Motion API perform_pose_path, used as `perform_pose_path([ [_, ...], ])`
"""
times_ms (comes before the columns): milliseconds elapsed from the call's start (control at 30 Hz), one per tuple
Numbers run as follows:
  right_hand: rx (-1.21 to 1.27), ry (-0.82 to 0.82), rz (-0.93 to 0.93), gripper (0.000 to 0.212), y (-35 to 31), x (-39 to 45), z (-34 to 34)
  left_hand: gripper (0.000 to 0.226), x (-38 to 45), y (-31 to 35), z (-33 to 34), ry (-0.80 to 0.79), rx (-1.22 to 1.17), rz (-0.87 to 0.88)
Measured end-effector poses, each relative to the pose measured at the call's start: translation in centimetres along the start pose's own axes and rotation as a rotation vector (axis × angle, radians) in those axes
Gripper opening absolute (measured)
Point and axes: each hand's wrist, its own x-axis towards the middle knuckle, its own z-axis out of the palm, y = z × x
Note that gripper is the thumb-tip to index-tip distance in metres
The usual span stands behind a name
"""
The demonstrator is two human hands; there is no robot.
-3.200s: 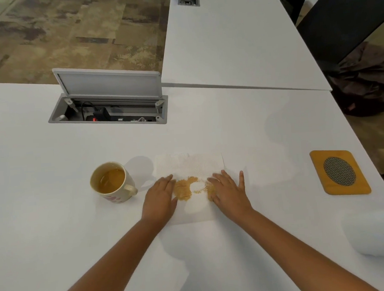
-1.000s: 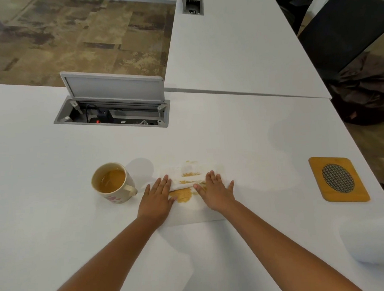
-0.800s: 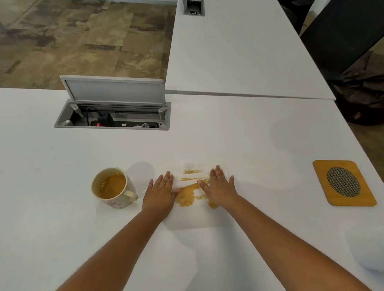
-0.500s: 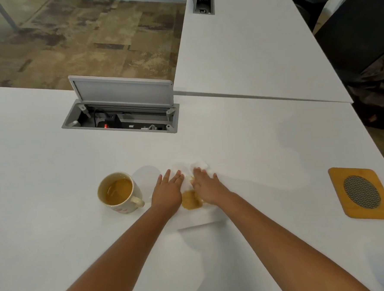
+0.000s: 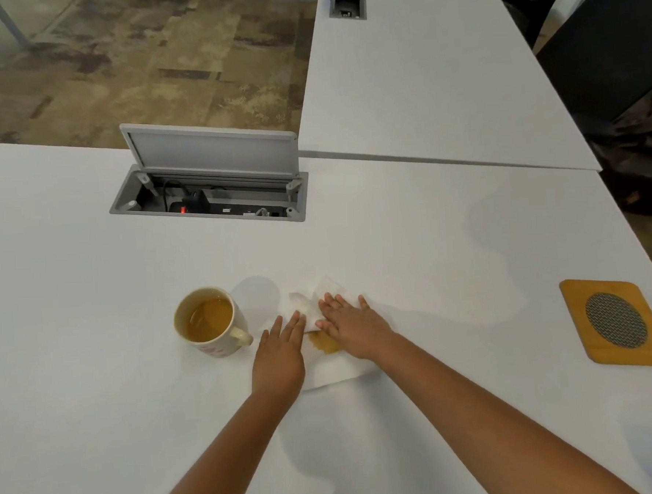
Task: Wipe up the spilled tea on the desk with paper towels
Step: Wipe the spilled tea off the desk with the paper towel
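A white paper towel (image 5: 334, 368) lies on the white desk (image 5: 93, 337), bunched up at its far end. A brown tea stain (image 5: 324, 344) shows on it between my hands. My left hand (image 5: 279, 354) lies flat on the towel's left edge, fingers together and stretched out. My right hand (image 5: 350, 331) presses flat on the towel, fingers spread and pointing left over the crumpled part. Neither hand grips anything. Any tea on the desk beneath the towel is hidden.
A mug of tea (image 5: 209, 322) stands just left of my left hand. An open cable box (image 5: 207, 200) with a raised lid sits further back. A yellow coaster (image 5: 617, 322) lies at the right. A second desk (image 5: 420, 69) adjoins at the back.
The flat towel has been pushed together and crumpled at its far end. My right hand slid left across it toward my left hand. The stain now shows as one small patch.
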Motion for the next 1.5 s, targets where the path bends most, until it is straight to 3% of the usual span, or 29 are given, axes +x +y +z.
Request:
perform_pose_path([
  [300,0.038,0.112,0.203,0.064,3.2,-2.4,0.2,0.062,-4.2,-1.8,1.2,-0.034,0.024,-0.023],
  [500,-0.025,0.091,0.309,0.09,4.0,-5.4,2.1,0.059,-4.5,-2.8,1.7,-0.011,0.037,0.034],
  [633,-0.011,0.067,0.332,0.11,3.3,-6.8,3.2,0.09,-4.7,-3.2,2.1,0.011,0.033,0.068],
  [700,-0.026,0.055,0.327,0.114,2.7,-7.1,3.4,0.094,-4.8,-3.2,2.2,0.017,0.023,0.064],
  [833,-0.021,0.081,0.33,0.102,1.4,-7.7,3.7,0.091,-4.9,-3.0,2.3,0.003,0.03,0.045],
  [1033,-0.044,0.174,0.289,0.054,-1.2,-8.8,6.0,0.088,-4.9,-3.0,2.4,-0.011,0.054,0.037],
  [1100,-0.056,0.252,0.28,0.042,-1.3,-9.2,6.2,0.087,-4.9,-3.2,2.5,-0.007,0.058,0.049],
  [1200,0.139,0.412,0.343,0.029,-0.1,-9.7,4.4,0.077,-5.1,-3.9,2.3,-0.011,0.063,0.093],
  [1300,0.31,0.495,0.388,0.033,2.0,-10.2,2.3,0.066,-5.5,-5.1,2.2,-0.017,0.062,0.141],
  [1400,0.414,0.584,0.397,0.052,4.0,-11.1,0.6,0.073,-5.7,-5.4,2.3,-0.002,0.056,0.161],
  [1500,0.403,0.749,0.402,0.051,5.9,-11.8,-0.8,0.075,-5.8,-5.2,2.3,0.033,0.05,0.177],
])
